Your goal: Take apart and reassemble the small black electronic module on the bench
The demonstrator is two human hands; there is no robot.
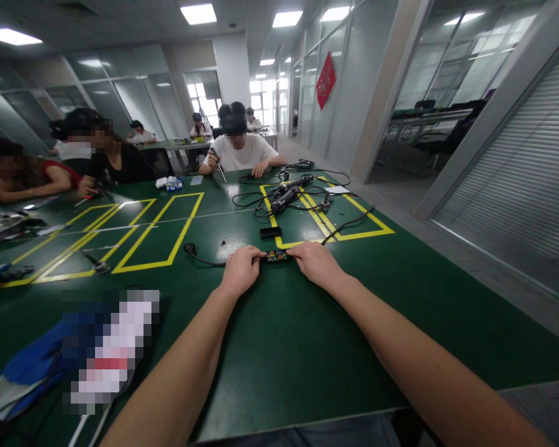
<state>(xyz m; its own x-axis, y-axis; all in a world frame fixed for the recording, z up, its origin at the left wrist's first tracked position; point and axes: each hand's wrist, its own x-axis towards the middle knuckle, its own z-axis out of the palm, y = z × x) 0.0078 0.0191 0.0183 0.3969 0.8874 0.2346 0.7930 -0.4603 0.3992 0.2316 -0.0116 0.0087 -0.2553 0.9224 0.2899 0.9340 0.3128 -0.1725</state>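
A small black device with coloured buttons [276,255] lies on the green table [307,347] between my two hands. My left hand [240,269] is closed on its left end, fingers curled over the edge. My right hand [315,263] grips its right end the same way. A thin black cable [204,259] runs left from near my left hand to a round plug [189,248]. A small black box [270,232] sits just beyond the device.
Yellow tape rectangles [153,231] mark the tabletop. A tangle of black cables and tools [289,194] lies farther back. Blue and white cloth items [37,366] sit at my near left. Several other people sit along the far and left sides.
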